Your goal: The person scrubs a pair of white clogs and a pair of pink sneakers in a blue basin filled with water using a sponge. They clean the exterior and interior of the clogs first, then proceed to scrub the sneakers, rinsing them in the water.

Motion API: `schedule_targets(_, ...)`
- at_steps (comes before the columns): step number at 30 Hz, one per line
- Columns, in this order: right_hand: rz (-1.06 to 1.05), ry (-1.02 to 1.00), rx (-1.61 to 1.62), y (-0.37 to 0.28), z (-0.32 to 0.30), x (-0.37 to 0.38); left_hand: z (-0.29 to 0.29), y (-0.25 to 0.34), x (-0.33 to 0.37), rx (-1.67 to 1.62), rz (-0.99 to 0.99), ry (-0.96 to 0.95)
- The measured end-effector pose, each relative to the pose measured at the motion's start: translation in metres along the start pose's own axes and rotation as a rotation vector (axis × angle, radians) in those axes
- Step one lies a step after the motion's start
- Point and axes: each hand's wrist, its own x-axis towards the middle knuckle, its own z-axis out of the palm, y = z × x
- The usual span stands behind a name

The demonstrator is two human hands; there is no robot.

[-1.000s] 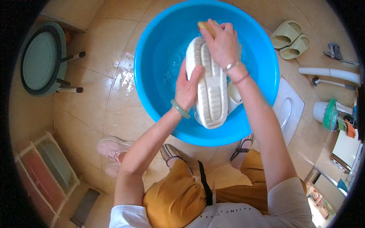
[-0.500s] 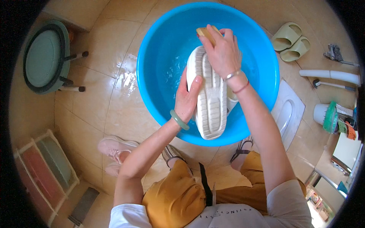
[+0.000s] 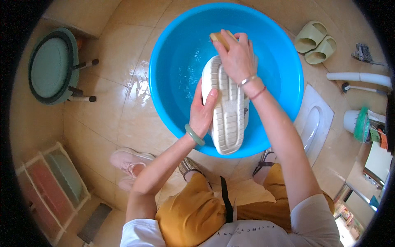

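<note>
At the far left a green stool point(image 3: 51, 66) stands on the wet tile floor point(image 3: 111, 115), well apart from the work. Next comes the blue basin point(image 3: 173, 53), with a little water in its bottom.

The left hand point(image 3: 204, 113) is closed round the left edge of the shoe point(image 3: 227, 111), thumb up along the rim, and holds it sole-up and tilted over the basin, the heel reaching out past the near rim. Compared with half a second ago this grip sits at about the same place on the shoe, so the shoe is being held steady rather than turned.

The right hand point(image 3: 236, 57) is closed on a yellow sponge point(image 3: 220, 38) and presses it on the toe end of the sole. Over the last second it has stayed at that far end with only small shifts, which reads as short scrubbing strokes on one patch; the rest of the ribbed sole, toward the heel, looks not yet worked.

To the right lie a pair of green slippers point(image 3: 314, 41), clear of the basin.
</note>
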Motion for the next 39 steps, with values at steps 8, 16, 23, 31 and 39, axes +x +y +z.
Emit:
schedule_targets(8, -0.204, 0.012, 0.174, -0.036, -0.042, -0.086, -0.017, 0.008, 0.005, -0.055, 0.093, 0.005)
schedule_targets(16, -0.018, 0.040, -0.013, 0.000, -0.015, 0.008, 0.000, 0.002, -0.007, -0.009, -0.006, -0.081)
schedule_targets(23, -0.173, -0.019, 0.203, -0.030, -0.031, -0.066, -0.025, -0.015, 0.000, 0.031, 0.111, 0.004)
schedule_targets(31, 0.197, -0.222, 0.519, 0.040, 0.067, 0.041, -0.027, 0.000, 0.000, -0.031, -0.079, -0.036)
schedule_targets(39, -0.036, -0.179, 0.347, 0.136, 0.163, -0.014, -0.036, -0.004, 0.009, -0.237, -0.131, -0.112)
